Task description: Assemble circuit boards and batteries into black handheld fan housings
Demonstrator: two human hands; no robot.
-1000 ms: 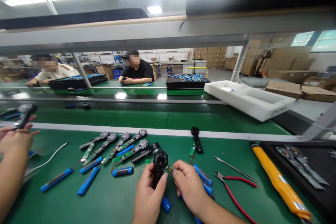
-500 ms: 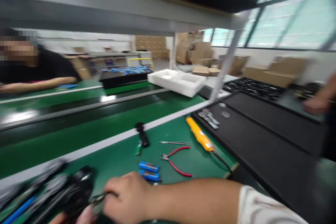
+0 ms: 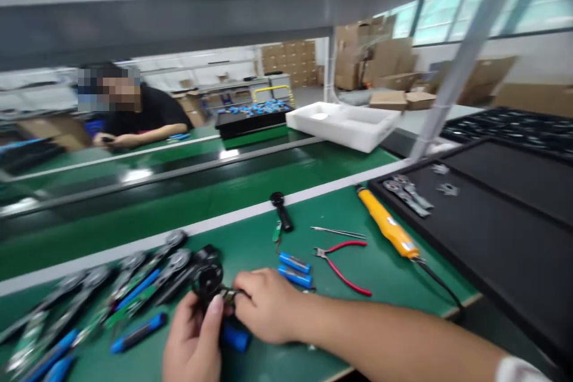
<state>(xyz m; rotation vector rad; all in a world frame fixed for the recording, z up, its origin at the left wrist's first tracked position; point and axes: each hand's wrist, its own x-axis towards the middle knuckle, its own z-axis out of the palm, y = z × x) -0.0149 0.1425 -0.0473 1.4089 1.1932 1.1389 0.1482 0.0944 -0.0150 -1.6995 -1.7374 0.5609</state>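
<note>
My left hand (image 3: 192, 340) grips a black handle housing with a round fan-like head (image 3: 206, 280). My right hand (image 3: 264, 304) pinches a small circuit board (image 3: 230, 295) against that head. A blue cylindrical battery (image 3: 235, 336) lies partly hidden under both hands. To the left lies a row of similar round-headed boards (image 3: 134, 286) with blue batteries. Beyond my right hand are two blue batteries (image 3: 293, 270), red-handled pliers (image 3: 340, 265), tweezers (image 3: 338, 233) and a yellow electric screwdriver (image 3: 387, 228). A second black housing (image 3: 282, 212) stands farther back.
A black tray (image 3: 483, 215) holding metal parts lies at the right, past the green mat's edge. Beyond the belt are a white foam tray (image 3: 342, 125), a co-worker (image 3: 147, 113) at the opposite bench, and stacked cardboard boxes.
The view has swung back left and steadied since the blurred frame. Both hands now hold the black housing and small board together in front of me, and the hand at the far left has left view.
</note>
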